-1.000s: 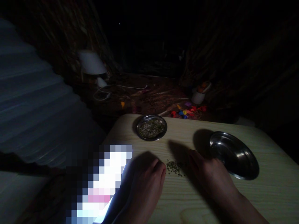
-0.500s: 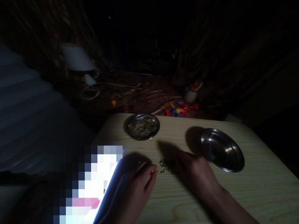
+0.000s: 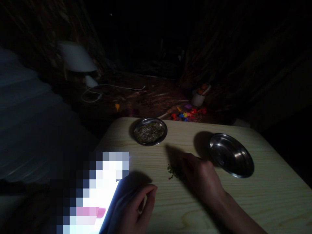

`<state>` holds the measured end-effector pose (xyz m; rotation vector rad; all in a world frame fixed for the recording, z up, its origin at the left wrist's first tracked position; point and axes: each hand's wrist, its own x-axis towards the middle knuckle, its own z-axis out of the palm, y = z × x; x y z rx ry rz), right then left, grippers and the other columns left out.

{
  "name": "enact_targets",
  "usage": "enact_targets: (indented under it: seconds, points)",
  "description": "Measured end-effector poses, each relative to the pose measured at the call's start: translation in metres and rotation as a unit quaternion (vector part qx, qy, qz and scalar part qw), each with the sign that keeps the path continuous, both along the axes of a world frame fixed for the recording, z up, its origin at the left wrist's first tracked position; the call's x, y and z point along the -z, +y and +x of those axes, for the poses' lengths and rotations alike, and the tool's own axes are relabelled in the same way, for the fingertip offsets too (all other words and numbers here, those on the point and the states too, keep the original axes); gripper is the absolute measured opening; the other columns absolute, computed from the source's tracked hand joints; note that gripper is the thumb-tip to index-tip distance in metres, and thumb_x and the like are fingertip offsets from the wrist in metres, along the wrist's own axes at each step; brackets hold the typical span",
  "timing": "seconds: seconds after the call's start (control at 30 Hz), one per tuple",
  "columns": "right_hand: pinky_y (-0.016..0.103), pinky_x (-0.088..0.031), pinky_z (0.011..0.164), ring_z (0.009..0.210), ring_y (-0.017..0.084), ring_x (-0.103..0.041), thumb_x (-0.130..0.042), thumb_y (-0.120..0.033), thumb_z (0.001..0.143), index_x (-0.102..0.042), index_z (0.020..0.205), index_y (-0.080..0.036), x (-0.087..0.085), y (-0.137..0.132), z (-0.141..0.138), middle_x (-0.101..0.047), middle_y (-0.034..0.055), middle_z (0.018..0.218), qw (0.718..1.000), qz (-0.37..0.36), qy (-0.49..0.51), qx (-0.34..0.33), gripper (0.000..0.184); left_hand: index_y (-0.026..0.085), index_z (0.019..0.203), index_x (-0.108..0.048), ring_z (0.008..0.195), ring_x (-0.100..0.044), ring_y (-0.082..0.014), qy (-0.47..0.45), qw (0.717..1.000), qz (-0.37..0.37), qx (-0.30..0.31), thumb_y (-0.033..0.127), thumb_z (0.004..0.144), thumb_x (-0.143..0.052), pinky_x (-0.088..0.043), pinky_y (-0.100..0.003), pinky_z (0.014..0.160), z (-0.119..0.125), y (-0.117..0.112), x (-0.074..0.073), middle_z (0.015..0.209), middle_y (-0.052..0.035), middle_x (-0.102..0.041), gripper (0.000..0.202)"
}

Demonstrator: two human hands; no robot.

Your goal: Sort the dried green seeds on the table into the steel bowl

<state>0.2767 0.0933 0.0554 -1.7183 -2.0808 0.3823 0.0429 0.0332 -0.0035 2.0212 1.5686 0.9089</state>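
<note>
The right hand [image 3: 203, 177] was at the seeds [image 3: 172, 171], its finger state unclear; the left hand [image 3: 140, 208], thumb and forefinger tips together, was left of them.

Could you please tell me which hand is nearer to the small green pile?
Right. The right hand is just right of the small green pile, partly shading it; the left hand is farther off, below and left of the pile in the picture.

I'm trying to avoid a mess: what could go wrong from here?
The right hand might scatter the loose green seeds beside it. Its shadow falls across some, so a few could be overlooked in this dim light. The larger steel bowl sits close to that hand and could be bumped.
</note>
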Motion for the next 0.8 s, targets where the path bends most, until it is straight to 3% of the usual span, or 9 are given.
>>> enact_targets:
  seconds: [0.23,0.47,0.63,0.8]
  points:
    - [0.027,-0.049,0.058,0.065,0.022,-0.072,-0.054,-0.022,0.090,-0.073,0.102,-0.018,-0.002,0.000,0.000,-0.077,0.0078,0.077,0.999,-0.005,0.029,0.014,0.022,0.028,0.104,-0.064,0.069,-0.069,-0.0073,0.041,0.998,0.057,0.011,0.031,0.096,-0.052,-0.056,-0.015,0.058,0.000,0.002,0.002,0.081,0.0063,-0.071,0.014]
    - [0.031,-0.053,0.061,0.067,0.024,-0.073,-0.050,-0.028,0.095,-0.072,0.115,-0.021,-0.024,0.007,0.020,-0.078,0.0076,0.080,0.999,0.002,0.028,0.024,0.030,0.032,0.102,-0.062,0.071,-0.070,-0.0059,0.018,0.999,0.033,0.006,0.034,0.097,-0.051,-0.056,-0.014,0.061,0.002,0.001,-0.001,0.085,0.0091,-0.073,0.012]
    - [0.032,-0.053,0.067,0.077,0.024,-0.075,-0.048,-0.025,0.098,-0.074,0.116,-0.023,-0.037,0.015,0.027,-0.079,0.0085,0.092,0.999,0.018,-0.009,-0.046,0.031,0.033,0.100,-0.062,0.072,-0.070,-0.0054,0.008,0.999,0.044,0.011,0.033,0.096,-0.053,-0.056,-0.014,0.063,0.001,0.001,-0.003,0.085,0.0118,-0.073,0.009]
    - [0.028,-0.049,0.064,0.074,0.020,-0.074,-0.052,-0.018,0.097,-0.074,0.115,-0.023,-0.041,0.029,0.018,-0.079,0.0069,0.090,0.993,-0.002,-0.040,-0.107,0.029,0.031,0.099,-0.064,0.072,-0.069,-0.0079,0.011,0.999,0.048,0.009,0.032,0.096,-0.054,-0.056,-0.017,0.063,-0.001,0.001,0.000,0.086,0.0081,-0.073,0.010]
